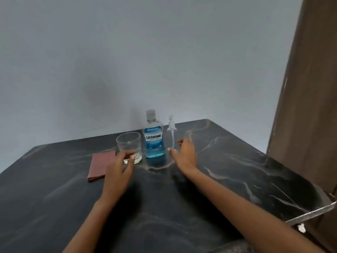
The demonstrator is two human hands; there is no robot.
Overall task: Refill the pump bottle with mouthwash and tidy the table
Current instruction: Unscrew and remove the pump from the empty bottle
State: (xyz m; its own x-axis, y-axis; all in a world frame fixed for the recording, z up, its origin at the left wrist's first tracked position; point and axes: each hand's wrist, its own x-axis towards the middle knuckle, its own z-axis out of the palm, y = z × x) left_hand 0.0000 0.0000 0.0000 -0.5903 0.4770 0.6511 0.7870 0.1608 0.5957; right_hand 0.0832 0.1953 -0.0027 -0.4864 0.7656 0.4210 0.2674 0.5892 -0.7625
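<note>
The Listerine bottle (154, 136) is seen between two unclosed grips, left hand (118, 170) by the glass (129, 147), right hand (185, 155) beside the pump bottle (172, 133).

On the dark marble-veined desk (237, 161) stand a clear drinking glass (128, 146), a blue mouthwash bottle with a clear cap (154, 136) and a clear pump bottle with a white pump head (172, 136). A folded reddish cloth (100, 164) lies left. The left hand (118, 172), fingers (131, 158) spread, reaches near the glass; the right hand (184, 155) is spread just beside the pump bottle.

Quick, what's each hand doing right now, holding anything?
Left hand: open, empty, near the glass.
Right hand: open, empty, beside the pump bottle.
</note>
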